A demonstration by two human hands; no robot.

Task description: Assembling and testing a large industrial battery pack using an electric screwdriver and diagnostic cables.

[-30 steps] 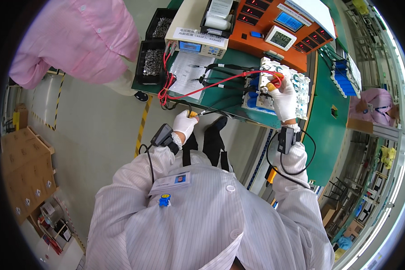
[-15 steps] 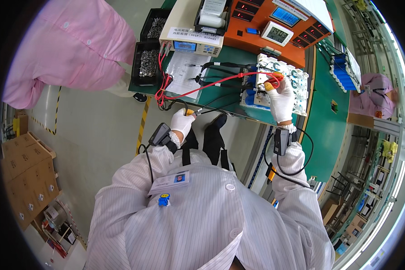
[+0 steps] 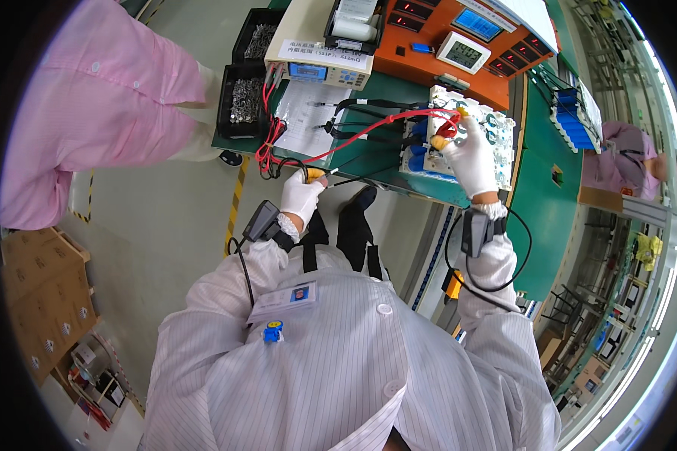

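Our right hand (image 3: 468, 159) pinches a red cable (image 3: 390, 119) over the white-framed blue pack (image 3: 500, 143) on the green table (image 3: 395, 89). Our left hand (image 3: 302, 195) grips a thin lead (image 3: 332, 173) near the table's edge. Left of a cream meter (image 3: 302, 30), we see black bins (image 3: 238, 130) of small metal parts (image 3: 246, 101).

bright, rather even light fills the room, with only weak shadows on the grey floor (image 3: 169, 214). between three and four o'clock, a long white light strip (image 3: 660, 308) gives glare. the fisheye lens curves the shelves (image 3: 596, 353) near four o'clock, where small details become soft, and darkens all corners.
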